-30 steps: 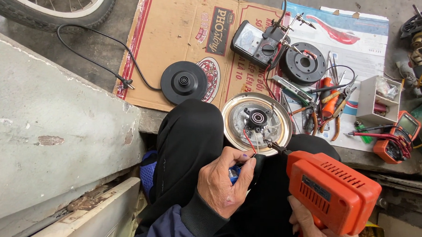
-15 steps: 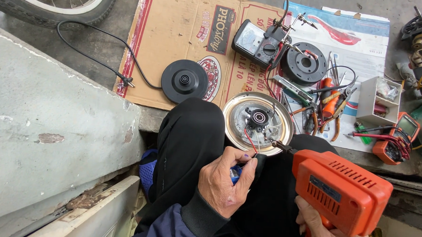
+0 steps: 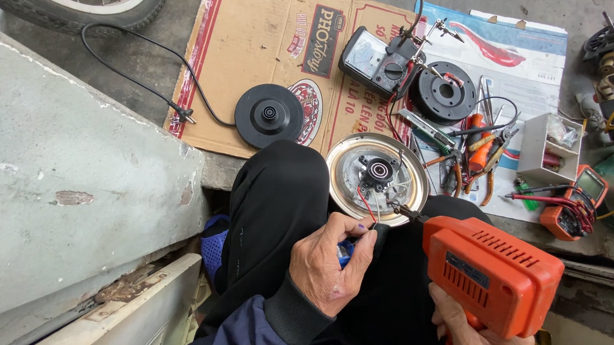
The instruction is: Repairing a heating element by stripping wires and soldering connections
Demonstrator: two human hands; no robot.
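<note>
Drill work at floor level: an orange plastic power drill (image 3: 492,274), gripped from below by the right hand (image 3: 475,335) with fingers wrapped around its handle, points its thin bit at the underside of a round metal kettle base with a black centre hub (image 3: 377,178), which rests against the seated person's black-trousered knee (image 3: 279,199). The left hand (image 3: 330,262) sits just beside it, fingers pinched together on a small dark-tipped part with a blue piece (image 3: 346,252) behind it. Thin red and white wires (image 3: 368,207) run right where the bit meets the base, so a slip could likely snag or cut them; the tilted, unclamped base could spin or slide off the knee, and the left fingertips lie close to the bit. Counted around the work: 1 drill, 1 kettle base, 1 round black power stand with cord (image 3: 269,115) on flattened brown cardboard (image 3: 257,48), 1 black analogue meter (image 3: 377,61), 1 orange digital meter (image 3: 579,204), 1 black ring-shaped motor part (image 3: 446,93), 1 small white open box (image 3: 544,148) and a loose cluster of orange-handled pliers and screwdrivers (image 3: 481,153), too tangled to count.
</note>
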